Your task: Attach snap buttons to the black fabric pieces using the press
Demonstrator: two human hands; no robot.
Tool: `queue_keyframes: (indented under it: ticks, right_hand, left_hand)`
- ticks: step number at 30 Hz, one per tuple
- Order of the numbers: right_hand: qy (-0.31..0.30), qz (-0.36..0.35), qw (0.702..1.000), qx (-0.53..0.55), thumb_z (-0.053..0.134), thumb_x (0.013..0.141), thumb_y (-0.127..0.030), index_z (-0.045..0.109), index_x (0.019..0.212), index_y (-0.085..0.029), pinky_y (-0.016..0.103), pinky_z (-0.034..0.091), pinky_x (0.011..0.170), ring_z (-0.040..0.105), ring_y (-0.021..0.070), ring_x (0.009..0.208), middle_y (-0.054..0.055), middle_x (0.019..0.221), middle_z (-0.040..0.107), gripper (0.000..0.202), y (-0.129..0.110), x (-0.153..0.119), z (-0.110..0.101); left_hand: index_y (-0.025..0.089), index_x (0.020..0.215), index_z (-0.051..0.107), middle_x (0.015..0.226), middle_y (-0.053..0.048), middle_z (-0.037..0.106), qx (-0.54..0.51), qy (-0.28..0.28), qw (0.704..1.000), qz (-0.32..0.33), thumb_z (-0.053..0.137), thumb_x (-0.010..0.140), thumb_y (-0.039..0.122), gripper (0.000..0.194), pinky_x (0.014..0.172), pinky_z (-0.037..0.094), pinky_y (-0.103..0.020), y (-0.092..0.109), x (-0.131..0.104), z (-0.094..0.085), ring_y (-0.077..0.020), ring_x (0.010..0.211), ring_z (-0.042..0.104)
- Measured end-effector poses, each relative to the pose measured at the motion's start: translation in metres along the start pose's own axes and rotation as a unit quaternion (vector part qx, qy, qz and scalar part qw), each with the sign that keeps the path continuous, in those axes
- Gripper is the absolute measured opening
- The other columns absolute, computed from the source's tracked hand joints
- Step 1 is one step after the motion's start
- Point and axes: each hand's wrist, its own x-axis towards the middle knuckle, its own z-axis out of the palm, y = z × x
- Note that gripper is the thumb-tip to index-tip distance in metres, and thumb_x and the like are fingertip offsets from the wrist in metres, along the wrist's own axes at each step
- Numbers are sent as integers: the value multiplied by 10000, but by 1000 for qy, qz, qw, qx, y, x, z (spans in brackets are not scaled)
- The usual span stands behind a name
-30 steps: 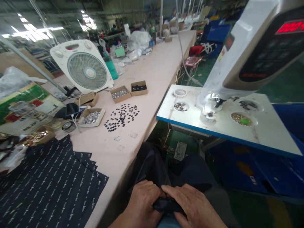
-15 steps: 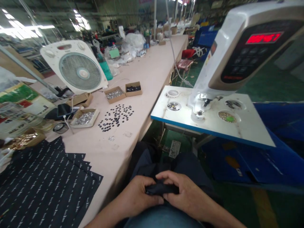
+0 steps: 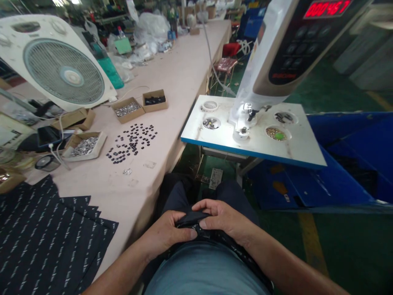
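L hand (image 3: pixel 164 235) & R hand (image 3: pixel 225 221), fingers closed on black cloth (image 3: pixel 192 219) at lap, w/ thumbs on top; it's apart from machine (image 3: pixel 254 53). Printed pcs (image 3: pixel 52 241) stacked on desk (image 3: pixel 181 78), near loose blk snaps (image 3: pixel 133 145). Done vs. left: can't tell; cloth's in hand, not at machine.

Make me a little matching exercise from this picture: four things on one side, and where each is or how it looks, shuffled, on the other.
Things
1. Left hand and right hand
2. Fan
3. Small dark discs
4. Machine display

Place, colour or state
A. Lit up in red
B. Scattered loose on the table
C. Gripping black cloth at the person's lap
D. White, standing beside a teal bottle

Right pairs: 1-C, 2-D, 3-B, 4-A
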Motion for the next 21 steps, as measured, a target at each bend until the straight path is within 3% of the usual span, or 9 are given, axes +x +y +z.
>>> queue_keyframes:
  ticks: [4,10,14,16,17,19,21]
  right_hand:
    - [4,3,1000,6,810,632,-250,622,1068,-139,216,432,641,578,94,655,-10,779,657,488,0,1,-2]
    - [8,7,1000,18,820,612,-243,622,1064,-139,222,435,655,590,101,662,-5,786,665,505,0,3,-6]
    - [40,-6,999,-2,804,598,-214,642,1046,-134,208,419,619,568,94,640,-9,771,658,483,0,1,-6]
    - [55,-17,998,-14,782,584,-182,662,1008,-129,199,400,593,548,85,612,-18,742,645,444,1,1,-6]
    - [61,-21,998,-19,769,573,-162,669,990,-128,194,389,580,539,82,600,-24,728,639,431,1,2,-6]
    - [79,-27,996,-26,743,555,-124,674,968,-134,189,377,563,525,77,582,-33,714,634,419,3,4,-8]
    - [90,-34,995,-40,730,544,-94,673,953,-144,179,365,552,521,76,590,-37,722,637,417,4,6,-12]
  left_hand:
    - [87,868,685,666,14,496,24,18,999,15,763,692,494,450,577,286,-224,2,3,1,-97,613,376]
    - [93,752,657,628,30,472,56,28,998,14,775,676,480,412,547,252,-216,7,8,4,-86,586,365]
    - [105,807,682,669,9,560,147,33,988,38,709,743,445,348,566,343,-222,9,12,6,-123,620,481]
    - [147,862,698,773,-17,646,277,89,953,82,684,757,368,245,636,438,-251,5,17,2,-183,733,586]
    - [180,941,704,863,-28,682,347,126,920,132,707,718,310,258,720,478,-286,2,20,-2,-214,812,622]
    - [232,1103,678,1042,-65,707,444,176,847,235,771,604,243,508,827,513,-355,-4,29,-12,-276,937,651]
    - [271,1183,643,1127,-81,702,489,167,801,302,786,587,229,615,871,522,-372,-8,37,-20,-292,987,661]
